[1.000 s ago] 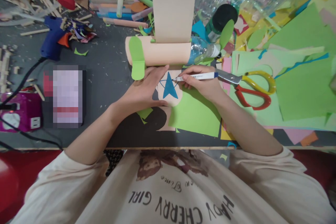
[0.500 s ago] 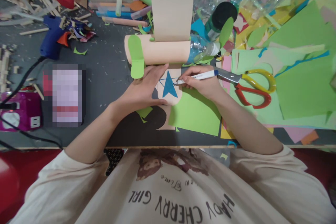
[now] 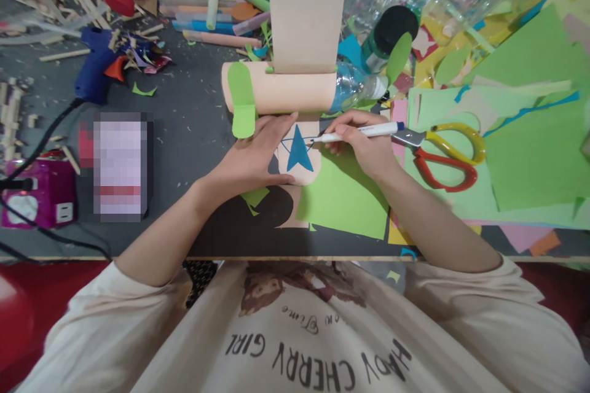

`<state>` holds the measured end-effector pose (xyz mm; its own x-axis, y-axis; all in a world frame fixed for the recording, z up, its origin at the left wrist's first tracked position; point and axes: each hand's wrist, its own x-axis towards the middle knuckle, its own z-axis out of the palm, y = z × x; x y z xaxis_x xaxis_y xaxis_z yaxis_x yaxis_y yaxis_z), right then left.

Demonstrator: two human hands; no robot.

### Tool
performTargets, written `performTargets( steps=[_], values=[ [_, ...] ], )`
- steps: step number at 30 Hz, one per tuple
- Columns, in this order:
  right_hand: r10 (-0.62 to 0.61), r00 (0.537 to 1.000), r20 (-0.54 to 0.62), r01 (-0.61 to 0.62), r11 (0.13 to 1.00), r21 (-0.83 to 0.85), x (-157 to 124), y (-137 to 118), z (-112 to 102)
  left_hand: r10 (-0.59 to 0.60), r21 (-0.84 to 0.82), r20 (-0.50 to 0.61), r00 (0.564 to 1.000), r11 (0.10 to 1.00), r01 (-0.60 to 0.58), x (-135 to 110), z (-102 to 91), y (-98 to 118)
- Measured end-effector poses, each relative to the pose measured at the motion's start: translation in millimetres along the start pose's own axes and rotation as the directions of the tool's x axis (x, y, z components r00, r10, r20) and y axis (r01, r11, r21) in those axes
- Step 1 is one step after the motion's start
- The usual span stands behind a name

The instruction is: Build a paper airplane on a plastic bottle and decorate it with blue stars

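Note:
A peach paper piece (image 3: 302,175) bearing a partly filled blue star (image 3: 298,151) lies on the dark table. My left hand (image 3: 255,156) lies flat on its left side, fingers stretched out, pressing it down. My right hand (image 3: 364,144) pinches a white marker with a blue end (image 3: 369,131), its tip touching the star's right arm. Just beyond the hands lies a plastic bottle wrapped in peach paper (image 3: 286,91) with a green paper strip (image 3: 242,98) at its left end and a peach sheet (image 3: 306,9) standing up from it.
Yellow-and-red scissors (image 3: 442,153) lie right of my right hand on green paper sheets (image 3: 520,153). A green sheet (image 3: 343,196) sits under my right wrist. A blue glue gun (image 3: 94,70), wooden sticks, a purple power strip (image 3: 37,193) and coloured paper rolls (image 3: 212,12) crowd the left and back.
The marker tip shifted slightly right along the star's right arm, and my right hand moved a little right with it. My left hand stayed in place.

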<state>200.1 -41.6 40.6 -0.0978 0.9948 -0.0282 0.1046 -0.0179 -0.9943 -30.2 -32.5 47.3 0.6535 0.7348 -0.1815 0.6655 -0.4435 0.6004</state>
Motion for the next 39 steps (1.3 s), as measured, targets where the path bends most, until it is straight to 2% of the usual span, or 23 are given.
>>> performTargets(
  steps=[5, 10, 16, 19, 25, 32, 39],
  values=[
    [0.007, 1.000, -0.001, -0.007, 1.000, 0.021, -14.8, -2.8, 1.5, -0.002, 0.006, -0.001, 1.000, 1.000, 0.002, -0.2, -0.5, 1.7],
    [0.009, 1.000, 0.021, -0.007, 0.996, -0.090, -21.8, -0.3, -1.1, 0.015, 0.010, -0.025, 1.000, 1.000, -0.015, -3.0, 1.6, 0.1],
    [0.037, 0.998, 0.046, -0.032, 0.995, -0.096, -28.7, 5.8, -7.3, 0.123, 0.096, -0.150, 0.981, 0.989, -0.109, -6.9, 8.6, -2.0],
    [0.015, 0.997, 0.070, -0.006, 0.993, -0.121, -30.2, 5.2, -7.7, 0.166, 0.143, -0.188, 0.968, 0.980, -0.141, -7.6, 11.3, -4.1],
    [-0.027, 0.993, 0.114, 0.049, 0.980, -0.192, -27.5, -0.3, -6.0, 0.206, 0.188, -0.190, 0.960, 0.967, -0.170, -8.8, 12.5, -9.1],
    [-0.013, 0.993, 0.118, 0.039, 0.974, -0.224, -26.8, -2.1, -5.3, 0.210, 0.177, -0.187, 0.960, 0.968, -0.177, -8.4, 11.4, -8.6],
    [-0.047, 0.996, 0.079, 0.065, 0.967, -0.247, -26.1, 2.1, -6.6, 0.304, 0.229, -0.237, 0.923, 0.941, -0.251, -7.1, 12.5, -8.6]
  ],
)
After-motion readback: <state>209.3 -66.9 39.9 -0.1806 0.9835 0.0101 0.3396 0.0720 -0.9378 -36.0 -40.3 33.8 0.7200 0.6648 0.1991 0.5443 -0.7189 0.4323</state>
